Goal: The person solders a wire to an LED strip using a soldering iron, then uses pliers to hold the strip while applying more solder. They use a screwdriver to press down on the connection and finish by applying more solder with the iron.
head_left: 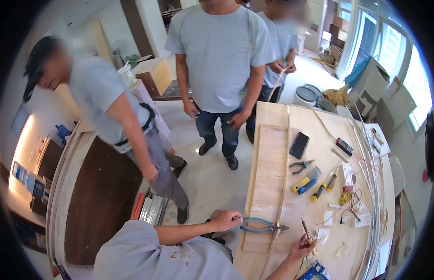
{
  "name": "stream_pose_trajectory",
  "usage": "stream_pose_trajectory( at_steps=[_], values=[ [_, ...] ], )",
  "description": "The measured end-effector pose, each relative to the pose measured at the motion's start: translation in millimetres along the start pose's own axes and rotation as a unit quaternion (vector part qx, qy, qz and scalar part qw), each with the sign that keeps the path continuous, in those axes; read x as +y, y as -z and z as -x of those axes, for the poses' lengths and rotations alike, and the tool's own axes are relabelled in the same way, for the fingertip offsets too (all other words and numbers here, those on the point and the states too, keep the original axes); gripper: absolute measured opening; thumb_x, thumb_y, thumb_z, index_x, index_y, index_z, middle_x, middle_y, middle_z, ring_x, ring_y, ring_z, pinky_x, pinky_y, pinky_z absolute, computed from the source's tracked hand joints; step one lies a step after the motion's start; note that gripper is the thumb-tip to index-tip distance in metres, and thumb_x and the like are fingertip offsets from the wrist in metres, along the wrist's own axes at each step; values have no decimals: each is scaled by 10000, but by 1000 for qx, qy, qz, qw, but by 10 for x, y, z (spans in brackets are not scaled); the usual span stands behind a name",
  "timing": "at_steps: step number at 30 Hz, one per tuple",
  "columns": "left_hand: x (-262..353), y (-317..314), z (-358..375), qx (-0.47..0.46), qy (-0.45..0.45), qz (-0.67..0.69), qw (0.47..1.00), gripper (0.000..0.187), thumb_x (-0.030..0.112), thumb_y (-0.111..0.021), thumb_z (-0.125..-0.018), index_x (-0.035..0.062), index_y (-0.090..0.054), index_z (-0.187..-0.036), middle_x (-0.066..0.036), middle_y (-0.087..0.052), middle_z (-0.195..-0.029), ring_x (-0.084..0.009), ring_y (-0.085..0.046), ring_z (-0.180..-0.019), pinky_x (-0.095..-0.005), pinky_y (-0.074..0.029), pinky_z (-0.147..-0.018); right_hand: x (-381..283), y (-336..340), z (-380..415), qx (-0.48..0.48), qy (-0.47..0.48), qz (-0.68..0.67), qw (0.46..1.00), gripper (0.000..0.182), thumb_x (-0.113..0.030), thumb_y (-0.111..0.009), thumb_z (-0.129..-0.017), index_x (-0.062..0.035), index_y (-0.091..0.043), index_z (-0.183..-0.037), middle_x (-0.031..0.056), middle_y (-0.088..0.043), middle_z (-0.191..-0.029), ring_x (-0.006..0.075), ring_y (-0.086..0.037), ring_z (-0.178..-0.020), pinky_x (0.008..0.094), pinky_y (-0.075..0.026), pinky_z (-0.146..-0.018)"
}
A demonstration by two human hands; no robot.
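My right hand [301,246] is closed round a soldering iron [306,228], its metal tip pointing up and away from me. My left hand [227,220] is curled at the table's near left edge, its fingers drawn together; whether anything is inside them is hidden. Just right of it, apart from the fingers, lie blue-handled pliers [260,226], their jaws over a thin strip [283,196] that runs lengthwise along a wooden board [268,163]. A blue tool or stand [316,271] sits below my right hand, partly cut off.
On the wooden table [273,114] lie a phone [299,145], small pliers [301,166], several screwdrivers and cutters, and a meter [347,176] with wires. Long thin strips [366,186] line the right side. Three people stand beyond; one holds a strip [276,84].
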State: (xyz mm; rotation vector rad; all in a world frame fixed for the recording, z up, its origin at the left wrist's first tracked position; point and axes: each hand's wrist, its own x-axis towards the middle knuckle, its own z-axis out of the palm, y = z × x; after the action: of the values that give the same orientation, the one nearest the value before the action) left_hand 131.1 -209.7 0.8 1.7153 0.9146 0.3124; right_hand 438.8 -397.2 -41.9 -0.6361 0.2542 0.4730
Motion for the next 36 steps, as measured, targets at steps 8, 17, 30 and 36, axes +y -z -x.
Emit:
stream_pose_trajectory(
  at_steps=[8,17,30,36],
  values=[
    [902,582,-983,176,-169,-7,970,153,185,-529,-935,42,-582,-936,28,-411,-561,-48,-396,-551,-260,-339,-479,-84,-25,48,-1,25,-10,1000,376,-310,-599,-891,-107,-484,-596,-23,-436,-511,96,-389,-449,298,-510,-770],
    [2781,1698,-2376,243,-335,164,895,561,135,-555,-852,-46,-341,-1338,-47,-523,-560,-106,-503,-470,-285,-377,-435,-9,27,-28,-5,35,1,999,420,-326,-559,-914,-94,-458,-579,-10,-404,-481,86,-364,-435,308,-501,-836],
    [1774,1226,-1905,188,-208,147,949,502,150,-556,-884,-25,-383,-1321,-35,-536,-590,-84,-467,-491,-268,-379,-463,-34,-1,30,-22,36,22,999,422,-355,-570,-907,-90,-487,-589,-14,-408,-499,96,-409,-478,301,-501,-804],
    [1033,831,-1369,147,-113,110,977,261,230,-545,-925,0,-619,-1023,33,-503,-577,-37,-435,-516,-233,-344,-463,-39,-6,6,-19,26,19,999,427,-357,-570,-908,-101,-471,-581,-22,-395,-509,93,-402,-482,298,-503,-797]
  ],
)
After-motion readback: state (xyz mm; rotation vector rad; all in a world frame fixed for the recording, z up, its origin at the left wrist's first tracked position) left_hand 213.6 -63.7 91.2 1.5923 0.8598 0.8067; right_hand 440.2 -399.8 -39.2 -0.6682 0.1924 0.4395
